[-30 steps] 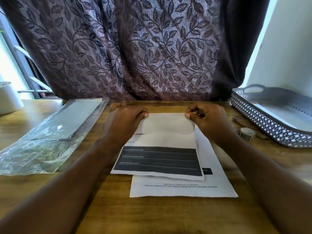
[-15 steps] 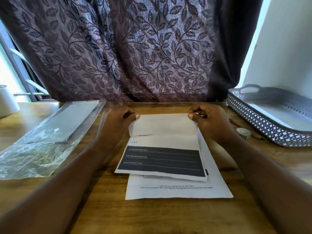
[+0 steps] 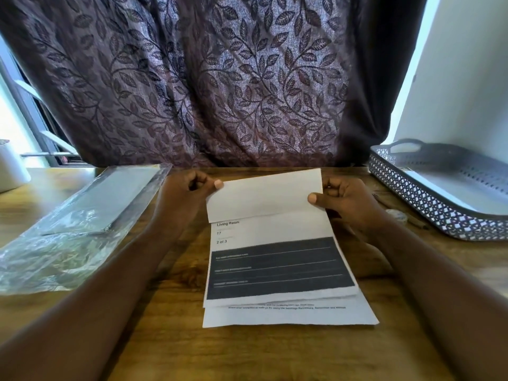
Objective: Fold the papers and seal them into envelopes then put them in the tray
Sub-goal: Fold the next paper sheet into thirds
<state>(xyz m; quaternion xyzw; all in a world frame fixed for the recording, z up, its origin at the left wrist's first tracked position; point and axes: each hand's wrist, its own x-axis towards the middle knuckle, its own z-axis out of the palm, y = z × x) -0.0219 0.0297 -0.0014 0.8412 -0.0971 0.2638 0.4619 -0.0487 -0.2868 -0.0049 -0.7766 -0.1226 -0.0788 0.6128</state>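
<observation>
A printed sheet (image 3: 275, 243) with a dark band lies at the middle of the wooden table, its top part folded over toward me as a white flap (image 3: 264, 196). My left hand (image 3: 189, 188) pinches the flap's left corner and my right hand (image 3: 343, 199) pinches its right edge. Under it lies another white paper (image 3: 288, 314), showing at the near side. A clear plastic pack of envelopes (image 3: 74, 218) rests at the left. The grey perforated tray (image 3: 428, 204) stands at the right with a white item inside.
A small tape roll (image 3: 397, 214) and a thin pen-like stick (image 3: 412, 222) lie between my right hand and the tray. A white cylinder (image 3: 11, 171) stands at the far left. A leaf-patterned curtain (image 3: 206, 78) hangs behind the table's back edge.
The folded flap has been drawn further down over the sheet and lifted a little. Both hands shifted with it, and the view moved closer.
</observation>
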